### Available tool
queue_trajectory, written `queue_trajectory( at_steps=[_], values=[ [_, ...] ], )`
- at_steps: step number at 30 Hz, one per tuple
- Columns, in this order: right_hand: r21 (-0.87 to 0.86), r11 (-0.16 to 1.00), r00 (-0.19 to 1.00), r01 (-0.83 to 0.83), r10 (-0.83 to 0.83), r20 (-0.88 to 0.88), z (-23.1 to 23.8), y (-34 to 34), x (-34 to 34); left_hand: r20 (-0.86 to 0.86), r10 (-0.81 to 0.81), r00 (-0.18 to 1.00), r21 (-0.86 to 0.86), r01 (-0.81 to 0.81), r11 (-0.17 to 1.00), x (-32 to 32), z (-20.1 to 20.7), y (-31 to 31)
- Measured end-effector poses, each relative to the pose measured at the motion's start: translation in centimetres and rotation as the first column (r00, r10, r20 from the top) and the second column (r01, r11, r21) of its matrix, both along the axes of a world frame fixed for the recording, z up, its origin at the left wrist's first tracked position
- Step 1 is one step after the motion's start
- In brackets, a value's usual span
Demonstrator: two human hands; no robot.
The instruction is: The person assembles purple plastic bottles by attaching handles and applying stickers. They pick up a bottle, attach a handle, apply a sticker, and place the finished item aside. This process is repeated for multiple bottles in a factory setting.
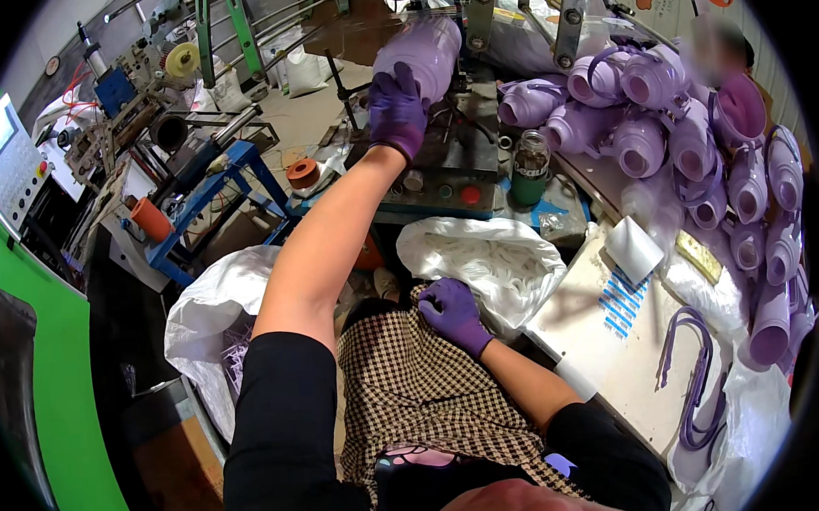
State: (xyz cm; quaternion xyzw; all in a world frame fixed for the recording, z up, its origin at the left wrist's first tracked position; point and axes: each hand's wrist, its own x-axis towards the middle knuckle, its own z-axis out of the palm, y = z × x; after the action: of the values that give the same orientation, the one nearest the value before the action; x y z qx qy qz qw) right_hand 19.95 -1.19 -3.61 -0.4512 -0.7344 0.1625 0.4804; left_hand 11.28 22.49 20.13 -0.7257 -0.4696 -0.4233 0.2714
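My left hand (397, 113), in a purple glove, reaches far forward and grips the near end of a translucent purple plastic bottle (430, 49). The bottle lies tilted above the dark machine bed (464, 143), its far end close to the metal machine parts. My right hand (453, 316), also gloved in purple, lies low against my checked apron (405, 370), beside an open white sack (427, 241). Its fingers are curled in, and whatever they may hold is hidden.
Purple bottles with straps (642, 149) are heaped at right, behind a white table (568, 326) bearing purple straps (694, 380) and a white roll (634, 248). A glass jar (529, 168) stands by the machine. Another white sack (192, 306) and a blue frame (215, 195) are at left. A person (741, 95) is at far right.
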Motion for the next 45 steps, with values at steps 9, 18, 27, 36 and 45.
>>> queue_trajectory(
  at_steps=[9,18,27,36,45],
  values=[
    [-0.042,0.999,1.0,0.02,-0.02,0.003,-0.5,0.1,0.4,-0.028,-0.466,0.884,0.075,0.467,0.881,-6.0,-3.0,-5.3],
    [0.003,1.0,1.0,0.019,-0.019,0.019,-0.6,0.2,0.2,0.475,-0.336,0.813,-0.517,0.567,0.641,-11.3,-20.7,-19.2],
    [0.06,0.998,0.996,0.031,-0.037,0.087,-0.7,-0.1,0.0,0.545,-0.397,0.739,-0.413,0.648,0.641,-10.1,-21.6,-19.0],
    [0.042,0.997,0.986,0.062,-0.068,0.154,-1.5,0.6,0.0,0.462,-0.526,0.714,-0.484,0.7,0.526,-7.7,-23.1,-18.1],
    [0.064,0.996,0.986,0.063,-0.072,0.153,-1.9,0.9,0.1,0.481,-0.518,0.707,-0.489,0.707,0.51,-7.7,-23.0,-17.8]
  ],
)
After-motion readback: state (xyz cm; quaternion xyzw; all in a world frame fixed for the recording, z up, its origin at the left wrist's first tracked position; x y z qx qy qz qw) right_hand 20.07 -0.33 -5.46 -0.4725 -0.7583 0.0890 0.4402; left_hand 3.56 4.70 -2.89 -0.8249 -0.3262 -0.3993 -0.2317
